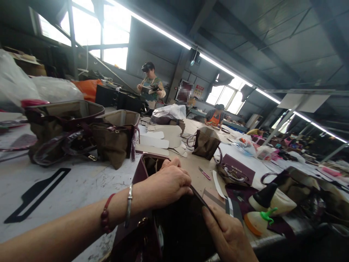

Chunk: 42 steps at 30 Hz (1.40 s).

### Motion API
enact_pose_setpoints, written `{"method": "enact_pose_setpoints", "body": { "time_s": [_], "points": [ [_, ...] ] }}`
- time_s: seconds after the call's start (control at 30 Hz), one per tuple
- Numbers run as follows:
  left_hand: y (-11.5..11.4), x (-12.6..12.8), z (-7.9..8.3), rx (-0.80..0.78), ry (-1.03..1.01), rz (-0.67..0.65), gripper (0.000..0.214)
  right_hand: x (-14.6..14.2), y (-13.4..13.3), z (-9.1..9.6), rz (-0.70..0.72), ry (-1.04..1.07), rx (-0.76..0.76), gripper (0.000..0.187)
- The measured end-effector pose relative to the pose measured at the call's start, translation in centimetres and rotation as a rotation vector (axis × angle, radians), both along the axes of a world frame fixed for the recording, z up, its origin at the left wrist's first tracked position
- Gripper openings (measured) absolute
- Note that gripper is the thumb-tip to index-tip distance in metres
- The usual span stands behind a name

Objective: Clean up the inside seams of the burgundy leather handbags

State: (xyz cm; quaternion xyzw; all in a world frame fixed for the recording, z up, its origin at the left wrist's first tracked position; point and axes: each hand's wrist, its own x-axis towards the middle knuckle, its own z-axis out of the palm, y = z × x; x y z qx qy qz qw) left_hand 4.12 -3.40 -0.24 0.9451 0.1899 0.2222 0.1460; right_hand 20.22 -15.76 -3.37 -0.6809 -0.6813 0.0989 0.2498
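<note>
left hand point(170, 183), right hand point(229, 233), both on open bag point(181, 225)

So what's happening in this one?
A person has both bare hands on a dark bag at a worktable. The left hand is curled over its rim, its fingertips partly hidden; the right hand grips the edge. Other bags stand around it, and a small pink tool lies beyond. Farther back, a co-worker stands holding something too small to make out.
</note>
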Motion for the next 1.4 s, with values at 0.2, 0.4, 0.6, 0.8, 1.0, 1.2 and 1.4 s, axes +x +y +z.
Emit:
{"method": "enact_pose_setpoints", "body": {
  "time_s": [0.2, 0.4, 0.6, 0.8, 1.0, 1.2, 1.4],
  "points": [
    [-0.8, 0.3, 0.3, -0.013, 0.062, 0.108, 0.020, -0.5, 1.6, 2.5, 0.034, -0.096, -0.189, 0.029],
    [0.2, -1.0, -0.3, 0.151, 0.008, 0.135, 0.018, -1.2, 4.4, 3.0, 0.115, -0.009, -0.249, 0.020],
    [3.2, -3.9, 0.5, 0.145, 0.126, 0.075, 0.019, -0.8, 4.5, 2.5, 0.157, 0.052, -0.264, 0.027],
    [3.8, -3.7, 0.6, 0.019, 0.114, 0.127, 0.020, -1.0, 4.4, 3.0, 0.144, 0.083, -0.268, 0.033],
    [3.6, -2.8, 0.4, 0.038, 0.093, 0.194, 0.020, -0.7, 4.5, 2.9, 0.121, 0.067, -0.211, 0.032],
    [3.5, -2.6, 0.7, 0.015, 0.106, 0.238, 0.018, -0.4, 4.7, 2.5, 0.134, 0.073, -0.236, 0.033],
    [3.4, -2.4, 0.6, -0.011, 0.083, 0.256, 0.020, 0.0, 4.8, 2.7, 0.149, 0.097, -0.280, 0.034]
  ]
}}
